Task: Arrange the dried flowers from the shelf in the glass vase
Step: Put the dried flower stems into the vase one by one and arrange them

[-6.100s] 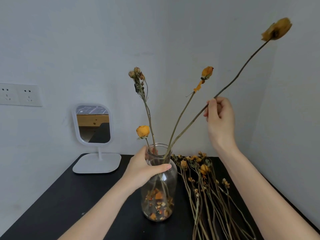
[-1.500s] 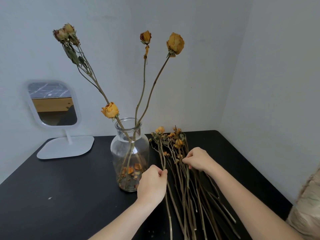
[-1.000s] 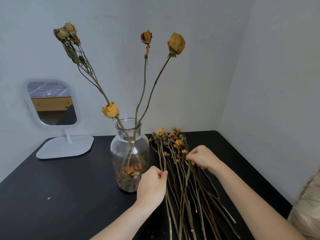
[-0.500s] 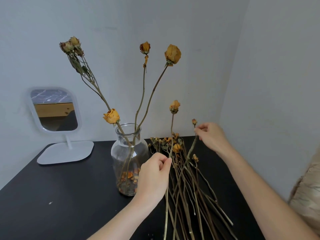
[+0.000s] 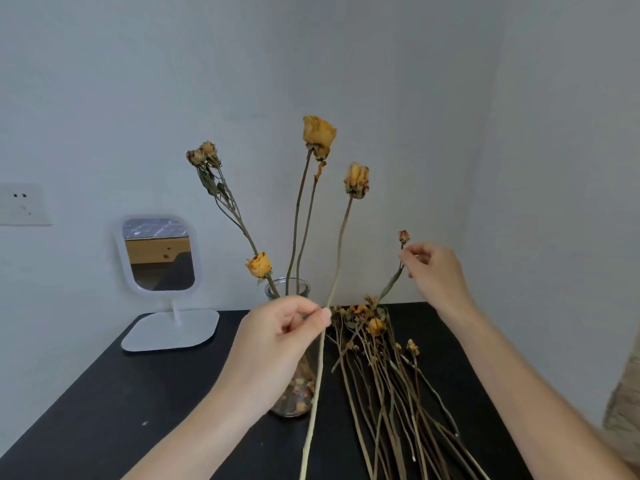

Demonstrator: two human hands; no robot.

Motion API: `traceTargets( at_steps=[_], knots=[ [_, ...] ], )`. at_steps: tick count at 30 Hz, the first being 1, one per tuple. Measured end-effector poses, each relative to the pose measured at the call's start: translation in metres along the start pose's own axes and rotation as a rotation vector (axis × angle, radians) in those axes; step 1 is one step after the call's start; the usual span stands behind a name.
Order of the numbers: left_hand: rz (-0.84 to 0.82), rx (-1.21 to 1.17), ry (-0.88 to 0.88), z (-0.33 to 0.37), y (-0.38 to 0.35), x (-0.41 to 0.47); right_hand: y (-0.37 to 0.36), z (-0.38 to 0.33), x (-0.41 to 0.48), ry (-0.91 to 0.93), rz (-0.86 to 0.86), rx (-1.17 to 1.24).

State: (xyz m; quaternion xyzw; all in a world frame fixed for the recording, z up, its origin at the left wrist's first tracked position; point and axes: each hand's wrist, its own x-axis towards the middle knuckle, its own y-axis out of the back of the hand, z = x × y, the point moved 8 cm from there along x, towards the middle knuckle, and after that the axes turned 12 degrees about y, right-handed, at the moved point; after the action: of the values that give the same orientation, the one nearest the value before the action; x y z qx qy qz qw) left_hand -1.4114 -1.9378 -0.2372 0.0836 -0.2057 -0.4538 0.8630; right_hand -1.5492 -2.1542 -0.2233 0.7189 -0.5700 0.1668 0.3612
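Observation:
A clear glass vase point(image 5: 288, 291) stands on the black table point(image 5: 104, 403), holding several dried yellow flowers and loose petals at its bottom. My left hand point(image 5: 273, 344) is in front of the vase and pinches a long pale stem topped by a yellow rose point(image 5: 356, 180), held nearly upright. My right hand point(image 5: 433, 271) pinches a thinner stem with a small reddish bud point(image 5: 403, 236), its lower end still among the pile. A pile of dried flowers point(image 5: 384, 368) lies on the table to the right of the vase.
A small white-framed mirror point(image 5: 157, 252) on a flat stand sits at the back left of the table. White walls meet in a corner behind the vase. A wall socket point(image 5: 20, 204) is at far left. Some beige fabric point(image 5: 623, 403) shows at the right edge.
Both hands rose from the pile, each lifting a stem. The left hand's yellow rose is now much higher beside the vase; the right hand's small bud is lifted too.

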Motion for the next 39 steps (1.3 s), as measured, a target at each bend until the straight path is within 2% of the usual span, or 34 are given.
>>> traceTargets(
  at_steps=[6,10,13,17,22,25,32,39],
  knots=[
    [-0.045,0.168,0.023,-0.002,-0.020,0.010,-0.006,0.008,-0.008,-0.052,-0.022,-0.032],
    [-0.054,0.090,-0.071,0.022,-0.021,0.013,0.002,0.009,-0.009,-0.042,-0.013,-0.067],
    [-0.028,-0.057,-0.132,0.043,-0.005,0.018,0.007,0.006,-0.007,-0.034,-0.006,-0.074],
    [0.115,-0.211,-0.127,0.059,0.037,0.035,0.003,-0.001,-0.007,-0.020,-0.022,-0.044],
    [0.362,-0.172,-0.218,0.084,0.093,0.059,-0.006,-0.010,-0.005,-0.005,-0.039,-0.040],
    [0.444,-0.169,-0.239,0.093,0.115,0.072,-0.010,-0.014,-0.004,0.004,-0.044,-0.035],
    [0.537,-0.088,-0.267,0.092,0.129,0.088,-0.012,-0.017,-0.007,0.016,-0.045,-0.012],
    [0.497,0.117,-0.175,0.076,0.104,0.105,-0.014,-0.017,-0.009,0.017,-0.059,-0.010]
  ],
)
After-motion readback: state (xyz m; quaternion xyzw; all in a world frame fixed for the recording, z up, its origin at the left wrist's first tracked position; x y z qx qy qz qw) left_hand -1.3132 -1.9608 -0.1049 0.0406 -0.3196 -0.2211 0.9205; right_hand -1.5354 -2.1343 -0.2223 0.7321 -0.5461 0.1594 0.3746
